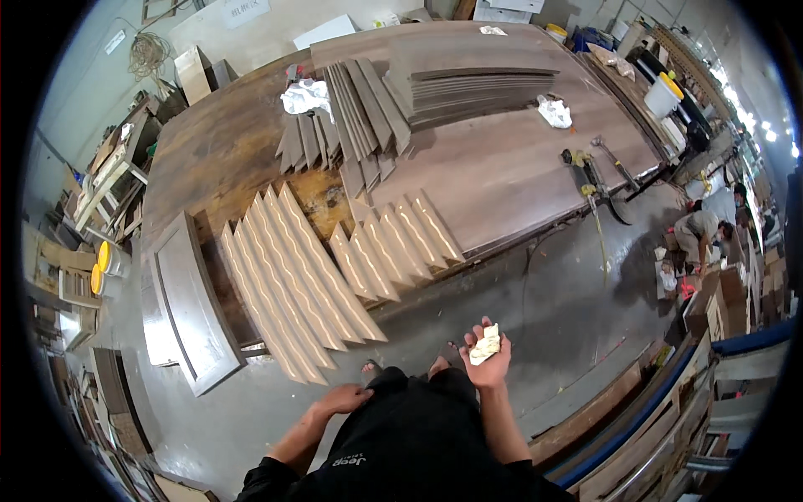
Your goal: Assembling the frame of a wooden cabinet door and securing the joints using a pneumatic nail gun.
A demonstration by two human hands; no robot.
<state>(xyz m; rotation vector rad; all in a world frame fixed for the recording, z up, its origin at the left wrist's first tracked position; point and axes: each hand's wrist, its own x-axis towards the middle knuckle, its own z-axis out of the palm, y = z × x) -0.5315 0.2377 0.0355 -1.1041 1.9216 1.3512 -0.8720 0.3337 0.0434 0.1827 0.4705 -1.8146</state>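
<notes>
While the right hand (pixel 492 366) loosely grips a pale wad (pixel 484 344), likely light, soft, best held mid-body; left hand (pixel 345 399), fingers: cannot tell; strips (pixel 294 268), worktop's (pixel 502 197) near edge.

Hands (pixel 347 399): two. Cream piece (pixel 485 345), held: one. Wavy-lined strip groups (pixel 289 280), near: two. Framed panel (pixel 189 293), left: one. Hammer (pixel 616 162), right: one. Yellow-topped buckets (pixel 104 256), left: two.

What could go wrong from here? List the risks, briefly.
The left group of wavy-lined strips juts past the near edge of the table and might be bumped. Their lines, if wet, could smear. The crumpled cream piece lies in the loosely curled right hand and might drop.
</notes>
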